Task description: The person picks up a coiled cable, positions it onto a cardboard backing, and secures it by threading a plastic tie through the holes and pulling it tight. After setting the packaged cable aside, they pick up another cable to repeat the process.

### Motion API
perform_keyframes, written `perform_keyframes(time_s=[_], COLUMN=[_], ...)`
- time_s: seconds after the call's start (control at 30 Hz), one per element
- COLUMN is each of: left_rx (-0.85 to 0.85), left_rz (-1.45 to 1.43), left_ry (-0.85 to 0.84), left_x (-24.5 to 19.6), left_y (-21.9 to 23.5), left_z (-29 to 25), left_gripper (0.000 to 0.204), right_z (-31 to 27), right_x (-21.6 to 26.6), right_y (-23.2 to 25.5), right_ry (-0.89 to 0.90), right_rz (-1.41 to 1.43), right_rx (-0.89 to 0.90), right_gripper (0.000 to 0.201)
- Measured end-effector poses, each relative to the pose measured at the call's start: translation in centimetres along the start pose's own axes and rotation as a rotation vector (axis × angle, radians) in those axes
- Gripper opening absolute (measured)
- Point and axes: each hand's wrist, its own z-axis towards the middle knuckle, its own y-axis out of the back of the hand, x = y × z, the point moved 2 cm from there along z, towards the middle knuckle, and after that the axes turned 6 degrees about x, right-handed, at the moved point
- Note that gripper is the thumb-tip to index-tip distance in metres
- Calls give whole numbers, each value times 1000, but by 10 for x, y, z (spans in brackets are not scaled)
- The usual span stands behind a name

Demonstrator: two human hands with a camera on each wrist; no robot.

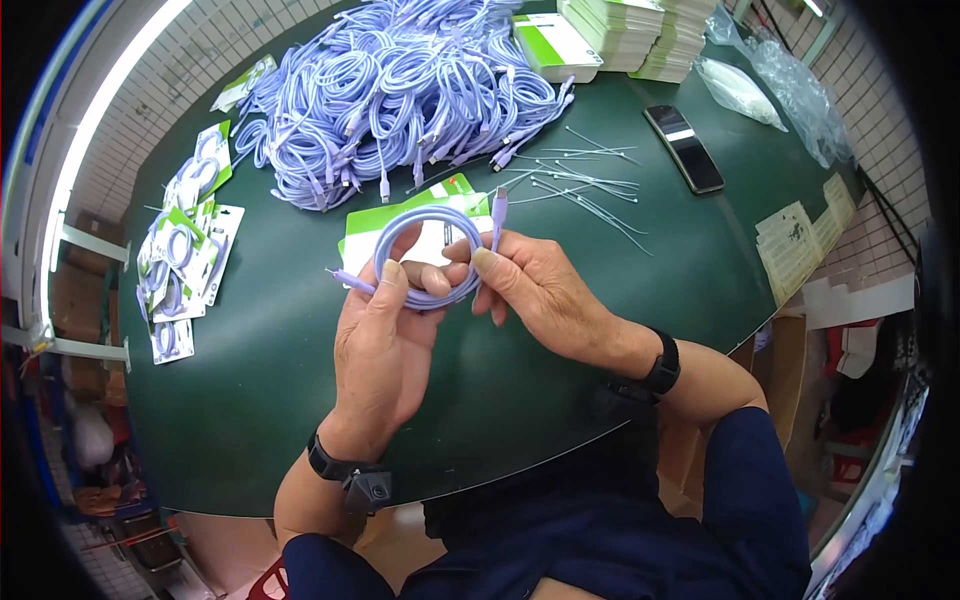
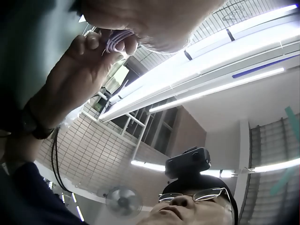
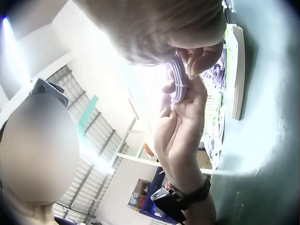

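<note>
A coiled lilac USB cable (image 1: 432, 214) is held up between both hands over the table. My left hand (image 1: 380, 340) grips the coil's lower left, thumb in front and fingers reaching inside the loop. The right hand (image 1: 545, 290) pinches its right side between thumb and fingers. One plug (image 1: 500, 205) sticks up above the right fingers, and another plug (image 1: 350, 281) points left past the left thumb. In the right wrist view, the coil (image 3: 178, 77) appears edge-on between the hands. Behind it lies a green and white package (image 1: 365, 228), partly hidden.
A large heap of lilac cables (image 1: 400, 90) covers the table's far side. Carded cables (image 1: 180, 245) lie at left. White cable ties (image 1: 590, 190), a phone (image 1: 685, 148) and a plastic bag (image 1: 800, 85) are at right. Stacked packages (image 1: 625, 35) stand at the back.
</note>
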Motion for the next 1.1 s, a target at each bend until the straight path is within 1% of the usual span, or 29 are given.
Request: perform_keyframes(time_s=[0.1, 0.17, 0.23, 0.27, 0.37, 0.4, 0.43, 0.5, 0.53, 0.57, 0.63, 0.67, 0.77, 0.8, 0.83, 0.9, 0.93, 0.97, 1.03, 1.07, 1.1], left_rx=[15, 20, -18, -35, -29, -25, -25, -102, -143, -147, -66, -24, -6, 6, 8, -38, -62, -63, 52, 110, 109], left_rz=[-16, -35, -25, -18, -3, 13, 14, -59, -94, -89, -65, -53, 3, 31, 34, 362, 525, 530, 674, 743, 745], left_ry=[14, 13, 67, 97, 105, 115, 116, 126, 130, 130, 154, 165, 175, 180, 182, 184, 185, 189, 267, 307, 313], left_x=[9, 15, 20, 22, 23, 22, 22, 17, 15, 16, 23, 24, 24, 23, 24, 24, 23, 22, 19, 18, 18], left_y=[14, 16, 16, 16, 21, 21, 21, 16, 16, 19, 31, 34, 33, 33, 30, 24, 23, 24, 29, 34, 34], left_z=[3, 4, 4, 4, 5, 6, 7, 11, 11, 11, 11, 10, 11, 12, 11, 10, 9, 8, 8, 8, 6], left_gripper=[50, 54, 56, 57, 59, 61, 61, 62, 63, 63, 62, 62, 58, 57, 57, 66, 73, 73, 91, 101, 101], right_z=[2, 1, 1, 1, 2, 3, 4, 8, 9, 11, 12, 14, 17, 17, 16, 16, 16, 15, 13, 13, 12], right_x=[-4, -4, -3, -4, -9, -9, -9, -10, -10, -11, -14, -15, -19, -18, -15, -11, -12, -13, -16, -14, -15], right_y=[2, -2, -3, -2, -1, 1, 2, 5, 7, 8, 9, 10, 14, 15, 14, 14, 15, 16, 19, 20, 19], right_ry=[-6, -14, -11, -15, -60, -60, -72, -91, -89, -116, -170, -169, -213, -211, -211, -210, -207, -205, -202, -201, -202], right_rz=[-3, -22, -29, -40, -16, -17, 113, 378, 383, 312, 173, 178, 13, 16, -60, -211, -206, -228, -273, -255, -249], right_rx=[-83, -80, -93, -87, 1, 0, 31, 95, 97, 103, 112, 113, 204, 202, 226, 274, 273, 311, 389, 456, 456], right_gripper=[40, 40, 39, 39, 40, 40, 41, 43, 43, 43, 43, 43, 39, 39, 38, 36, 36, 34, 30, 26, 26])
